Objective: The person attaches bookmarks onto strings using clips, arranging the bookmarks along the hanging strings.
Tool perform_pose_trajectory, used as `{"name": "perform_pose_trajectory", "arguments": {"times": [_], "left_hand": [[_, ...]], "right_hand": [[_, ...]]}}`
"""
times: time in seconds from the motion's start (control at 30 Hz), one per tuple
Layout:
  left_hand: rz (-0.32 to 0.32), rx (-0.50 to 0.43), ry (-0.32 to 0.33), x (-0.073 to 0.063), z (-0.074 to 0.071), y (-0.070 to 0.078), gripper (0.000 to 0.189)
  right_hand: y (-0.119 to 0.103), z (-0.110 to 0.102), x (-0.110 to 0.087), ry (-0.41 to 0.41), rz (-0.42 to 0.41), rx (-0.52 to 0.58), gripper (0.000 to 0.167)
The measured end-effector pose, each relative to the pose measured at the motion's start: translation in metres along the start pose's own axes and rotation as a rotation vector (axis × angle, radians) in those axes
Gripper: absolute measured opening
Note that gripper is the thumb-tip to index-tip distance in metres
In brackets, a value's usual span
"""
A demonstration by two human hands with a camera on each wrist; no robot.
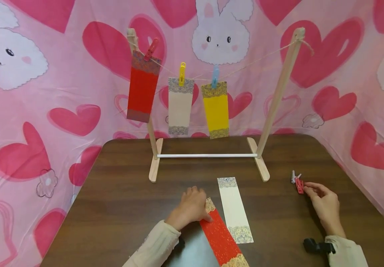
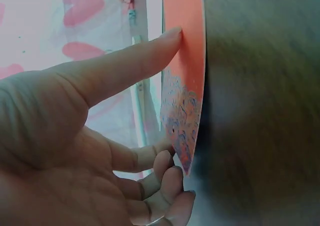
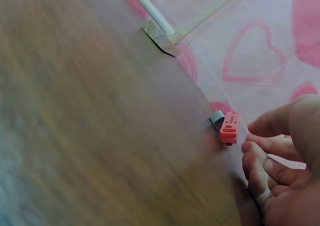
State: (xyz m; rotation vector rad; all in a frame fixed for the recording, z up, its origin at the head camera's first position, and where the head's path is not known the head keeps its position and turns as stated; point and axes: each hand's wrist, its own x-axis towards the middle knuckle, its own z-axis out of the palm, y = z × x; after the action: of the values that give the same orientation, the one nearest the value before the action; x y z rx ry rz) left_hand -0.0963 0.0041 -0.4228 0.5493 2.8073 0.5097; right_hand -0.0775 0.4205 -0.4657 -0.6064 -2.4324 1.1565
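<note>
My left hand (image 1: pixel 192 205) holds the upper end of a red card (image 1: pixel 222 237) with gold lace-patterned ends. In the left wrist view its thumb lies on the card's red face, and the other fingers curl behind the patterned edge. The card's near end runs out of the head view. Next to it a cream card (image 1: pixel 234 209) lies on the table. At the right, my right hand (image 1: pixel 325 205) has its bent fingertips right beside a red clothespin (image 3: pixel 230 127), with a thin gap showing in the right wrist view. A pale clothespin (image 1: pixel 293 177) sits against the red one.
A wooden stand (image 1: pixel 276 100) with a string rises at the back. From it hang a red card (image 1: pixel 142 89), a white card (image 1: pixel 179 107) and a yellow card (image 1: pixel 216 113), each under a clothespin. Pink patterned cloth (image 1: pixel 65 148) surrounds the brown table (image 1: pixel 121 222).
</note>
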Motion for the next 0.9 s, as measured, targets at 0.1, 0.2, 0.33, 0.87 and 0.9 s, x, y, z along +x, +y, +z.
{"name": "perform_pose_trajectory", "arguments": {"times": [0.1,0.2,0.33,0.87,0.9], "left_hand": [[0.010,-0.038,-0.061,0.003,-0.002,-0.004,0.068],[0.024,-0.119,-0.084,0.006,-0.004,-0.010,0.070],[0.064,-0.299,-0.084,0.010,-0.009,-0.017,0.052],[0.217,-0.553,0.022,0.017,-0.035,-0.034,0.040],[0.219,-0.570,0.027,0.017,-0.036,-0.035,0.039]], "right_hand": [[0.002,0.000,-0.001,-0.033,-0.014,-0.046,0.041],[0.003,-0.001,-0.002,-0.049,-0.024,-0.044,0.042],[0.003,-0.001,-0.003,-0.054,-0.029,-0.048,0.043],[-0.005,-0.001,-0.004,-0.090,-0.012,-0.087,0.052],[-0.007,-0.001,-0.004,-0.102,-0.019,-0.098,0.055]]}}
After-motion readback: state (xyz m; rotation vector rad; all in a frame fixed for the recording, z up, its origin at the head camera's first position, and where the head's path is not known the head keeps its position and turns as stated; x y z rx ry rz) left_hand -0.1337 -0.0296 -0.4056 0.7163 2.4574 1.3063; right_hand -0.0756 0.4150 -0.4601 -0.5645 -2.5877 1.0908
